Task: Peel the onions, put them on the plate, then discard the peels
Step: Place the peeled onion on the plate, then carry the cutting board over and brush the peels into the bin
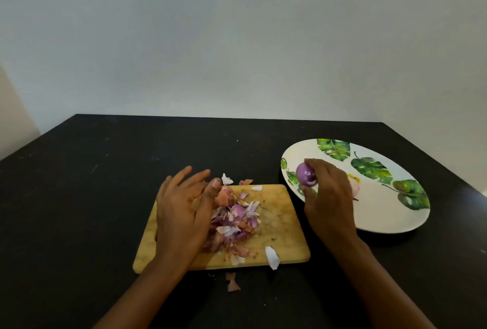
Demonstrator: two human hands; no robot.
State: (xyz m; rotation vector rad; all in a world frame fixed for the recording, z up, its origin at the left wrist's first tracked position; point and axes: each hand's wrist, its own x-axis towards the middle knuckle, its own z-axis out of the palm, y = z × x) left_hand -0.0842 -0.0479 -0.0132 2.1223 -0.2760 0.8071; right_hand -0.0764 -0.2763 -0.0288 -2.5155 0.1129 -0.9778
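One peeled onion [305,174] reaching the plate [382,220], peels [234,220] left on the board.

The right hand [329,197] curls its fingers [316,164] round the small purple onion just above the plate's near-left rim. A paler onion [355,188] lies on the plate just behind them. The left hand [181,212], its fingers [195,176] spread, straight and holding nothing, is at the left edge of the peels on the wooden cutting board [284,226]; contact cannot be told. The bare onion is probably firm but slick, so a grip round its middle suits it. The peels look light and brittle, best scooped from beneath. One scrap [232,282] lies on the counter [105,170].
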